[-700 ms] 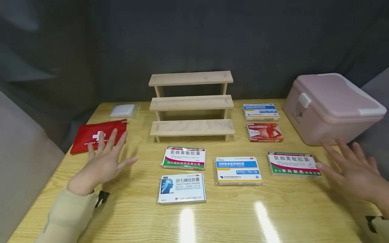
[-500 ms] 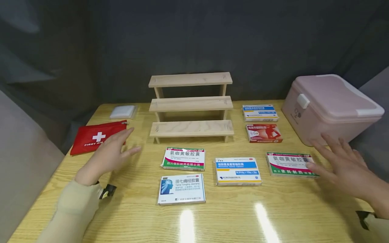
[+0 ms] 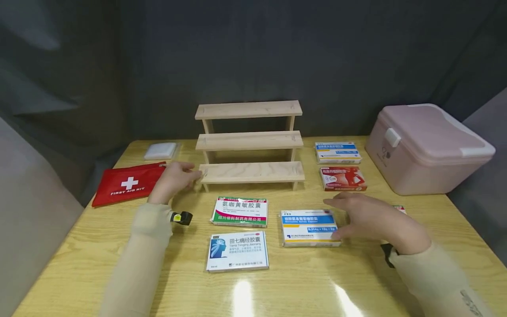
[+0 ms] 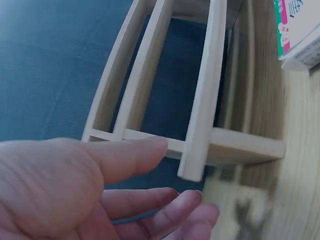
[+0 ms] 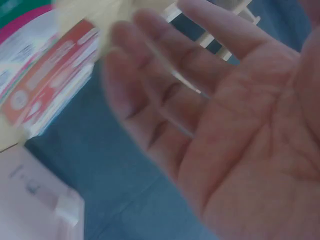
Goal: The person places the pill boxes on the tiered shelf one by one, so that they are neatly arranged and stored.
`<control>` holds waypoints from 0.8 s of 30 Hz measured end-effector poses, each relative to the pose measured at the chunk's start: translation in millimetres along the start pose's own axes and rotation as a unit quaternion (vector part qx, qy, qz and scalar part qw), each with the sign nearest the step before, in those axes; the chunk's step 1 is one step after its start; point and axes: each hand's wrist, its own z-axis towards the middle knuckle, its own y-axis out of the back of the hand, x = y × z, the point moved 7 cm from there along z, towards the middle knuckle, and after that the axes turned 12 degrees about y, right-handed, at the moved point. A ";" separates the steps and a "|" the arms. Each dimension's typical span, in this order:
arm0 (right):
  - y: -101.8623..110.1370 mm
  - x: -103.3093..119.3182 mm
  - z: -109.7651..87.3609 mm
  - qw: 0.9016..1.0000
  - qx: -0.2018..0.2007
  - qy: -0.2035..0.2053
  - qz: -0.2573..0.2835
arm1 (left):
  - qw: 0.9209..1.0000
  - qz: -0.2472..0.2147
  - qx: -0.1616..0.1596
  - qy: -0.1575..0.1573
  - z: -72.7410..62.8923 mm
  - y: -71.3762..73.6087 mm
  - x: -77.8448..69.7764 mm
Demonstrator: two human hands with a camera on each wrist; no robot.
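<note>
"While the rectangular red zipped first-aid pouch (image 3: 128,185) lies flat at the bench's (image 3: 75,268) left, where's the left hand (image 3: 176,179)?"

"Just right of it, by the lowest shelf's left end on the pale wooden three-tier rack (image 3: 251,172); thumb and fingers stand apart, presumably to straddle that end. Contact I can't tell."

"And the flat white-blue-orange cardboard carton (image 3: 306,226)?"

"Before the rack's right end, face up, probably for reading. At its right edge hovers the right hand (image 3: 368,220), fingers extended, grasping nothing."

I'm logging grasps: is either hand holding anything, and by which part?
Nothing is held. The left hand is near the left end of the wooden rack's lowest step; the right hand is by the nearer glucosamine box.
</note>
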 end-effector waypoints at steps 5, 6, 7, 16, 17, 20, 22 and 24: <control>-15.0 4.9 19.2 0.995 0.084 -0.060 0.004 | 1.000 -0.011 0.007 0.002 8.5 -9.9 2.0; -17.7 4.3 20.2 0.993 0.096 -0.075 0.004 | 1.000 -0.010 0.010 0.004 9.2 -11.2 2.0; -20.5 3.1 20.7 0.991 0.106 -0.087 0.004 | 1.000 -0.006 0.011 0.008 9.6 -12.3 2.1; -38.9 -0.7 20.0 0.987 0.117 -0.106 0.036 | 0.999 0.013 0.028 0.021 9.0 -14.9 0.8; -38.9 -0.3 20.8 0.987 0.114 -0.104 0.038 | 0.999 0.014 0.027 0.021 9.1 -14.5 0.8; -38.3 1.1 24.7 0.988 0.109 -0.096 0.047 | 0.999 0.013 0.028 0.019 9.7 -13.1 1.7; -38.1 2.2 28.1 0.989 0.107 -0.091 0.047 | 0.999 0.010 0.029 0.018 11.0 -12.1 3.7; -39.0 2.7 31.7 0.989 0.109 -0.088 0.048 | 0.999 0.009 0.031 0.016 12.5 -11.4 6.5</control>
